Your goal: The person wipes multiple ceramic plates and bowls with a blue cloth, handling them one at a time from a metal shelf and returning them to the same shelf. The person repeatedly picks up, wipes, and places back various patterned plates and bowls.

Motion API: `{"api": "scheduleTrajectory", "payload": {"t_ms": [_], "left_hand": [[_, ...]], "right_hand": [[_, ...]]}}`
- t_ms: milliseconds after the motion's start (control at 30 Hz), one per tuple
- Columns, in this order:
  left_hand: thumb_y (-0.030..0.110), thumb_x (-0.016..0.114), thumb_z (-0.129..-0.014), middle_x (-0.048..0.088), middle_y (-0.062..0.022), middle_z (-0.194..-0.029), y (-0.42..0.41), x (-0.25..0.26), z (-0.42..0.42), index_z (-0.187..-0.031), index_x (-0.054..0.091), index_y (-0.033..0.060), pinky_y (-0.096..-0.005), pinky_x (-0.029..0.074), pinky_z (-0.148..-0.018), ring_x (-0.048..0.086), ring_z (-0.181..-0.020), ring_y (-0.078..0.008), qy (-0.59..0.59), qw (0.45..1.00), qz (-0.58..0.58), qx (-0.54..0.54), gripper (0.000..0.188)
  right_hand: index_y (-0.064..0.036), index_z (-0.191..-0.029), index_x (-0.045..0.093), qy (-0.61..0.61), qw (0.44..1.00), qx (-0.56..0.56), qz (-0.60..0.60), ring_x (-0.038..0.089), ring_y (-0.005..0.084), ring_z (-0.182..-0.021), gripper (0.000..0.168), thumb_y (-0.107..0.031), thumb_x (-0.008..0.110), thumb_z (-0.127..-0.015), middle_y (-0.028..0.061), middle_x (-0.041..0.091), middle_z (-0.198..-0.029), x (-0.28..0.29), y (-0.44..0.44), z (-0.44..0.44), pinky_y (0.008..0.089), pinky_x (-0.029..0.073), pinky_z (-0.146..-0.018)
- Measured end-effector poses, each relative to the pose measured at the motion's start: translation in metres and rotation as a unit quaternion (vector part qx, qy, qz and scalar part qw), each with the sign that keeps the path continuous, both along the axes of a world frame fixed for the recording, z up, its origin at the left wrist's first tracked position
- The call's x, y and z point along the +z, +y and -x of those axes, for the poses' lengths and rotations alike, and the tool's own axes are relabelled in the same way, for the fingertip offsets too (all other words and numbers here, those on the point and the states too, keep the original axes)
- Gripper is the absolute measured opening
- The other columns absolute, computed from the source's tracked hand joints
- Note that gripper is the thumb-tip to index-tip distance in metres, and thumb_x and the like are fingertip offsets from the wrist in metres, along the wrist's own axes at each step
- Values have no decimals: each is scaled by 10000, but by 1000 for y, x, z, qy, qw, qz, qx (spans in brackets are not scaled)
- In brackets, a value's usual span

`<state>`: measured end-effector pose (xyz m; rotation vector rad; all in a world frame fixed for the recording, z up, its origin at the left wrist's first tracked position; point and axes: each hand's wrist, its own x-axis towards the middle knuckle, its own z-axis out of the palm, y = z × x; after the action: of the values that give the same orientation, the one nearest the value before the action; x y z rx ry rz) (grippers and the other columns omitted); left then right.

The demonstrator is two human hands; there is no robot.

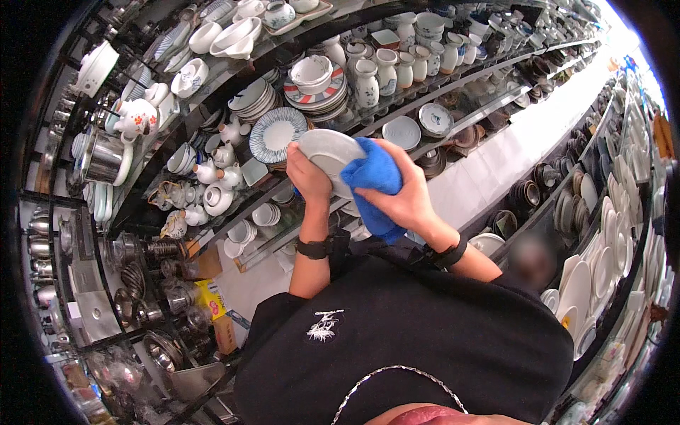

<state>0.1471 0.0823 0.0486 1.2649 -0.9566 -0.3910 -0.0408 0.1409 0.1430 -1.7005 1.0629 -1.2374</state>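
Note:
My left hand (pixel 309 175) grips a grey-white ceramic plate (pixel 325 146) by its left edge, tilted up in front of my chest. What faces me looks like its underside, with a round foot ring. On the plate's right side, my right hand (pixel 406 194) holds a folded blue cloth (pixel 380 172) against the rim. The cloth hides that part of the plate, and its loose end hangs below my fingers. Just behind the plate, a blue-rimmed white plate (pixel 278 135) lies on top of a stack on the shelf.
Glass shelves (pixel 366 127) ahead carry a plate stack topped with bowls (pixel 311 74), ceramic vases (pixel 366 82) and small teapots (pixel 223 156). A tiled aisle (pixel 478 180) runs to the upper right. White plates (pixel 576 287) stand upright along the right-hand racks. Metalware (pixel 162 350) fills the lower left.

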Motion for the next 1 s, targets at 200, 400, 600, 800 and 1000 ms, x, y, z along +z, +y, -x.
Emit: {"api": "scheduleTrajectory", "payload": {"t_ms": [200, 400, 600, 800, 1000], "left_hand": [[301, 427, -1109, 541, -65, -783, 2, 2, 40, -879, 524, -6, -339, 424, -697, 469, -748, -164, -38, 979, -126, -153, 395], [303, 562, -1076, 647, -8, -1076, -10, -18, 85, -1208, 618, -1, -262, 460, -897, 563, -999, -96, 93, 876, -242, -406, 337], [243, 613, -1048, 660, -81, -1278, -41, -57, 139, -1358, 556, -18, -311, 465, -1034, 607, -1162, -143, 319, 710, -348, -523, 410], [221, 601, -1049, 650, -123, -1317, -103, -135, 205, -1394, 525, -61, -322, 470, -1050, 609, -1200, -174, 341, 625, -437, -549, 452], [204, 601, -1034, 725, -143, -1133, -183, -174, 290, -1331, 583, -35, -325, 514, -914, 670, -1038, -161, 37, 700, -408, -586, 381]], "right_hand": [[-33, -1365, 579, -196, 960, -78, -182, 637, 161, -1088, 653, -85, 847, -772, 63, 670, -1196, -52, -20, 58, 332, 515, -978], [-34, -1308, 608, -319, 897, -150, -267, 659, 139, -981, 506, -132, 791, -846, 41, 689, -1113, -122, -27, 135, 312, 551, -886], [-30, -1261, 615, -392, 833, -248, -300, 637, 125, -944, 496, -266, 809, -869, 24, 666, -1081, -205, -23, 186, 287, 537, -841], [-17, -1253, 618, -327, 832, -341, -291, 629, 144, -1001, 434, -236, 756, -905, 43, 669, -1121, -292, -49, 239, 312, 512, -914], [26, -1245, 636, -144, 877, -386, -246, 636, 171, -1020, 378, -239, 673, -979, 89, 696, -1100, -390, -117, 297, 333, 503, -931]]}}
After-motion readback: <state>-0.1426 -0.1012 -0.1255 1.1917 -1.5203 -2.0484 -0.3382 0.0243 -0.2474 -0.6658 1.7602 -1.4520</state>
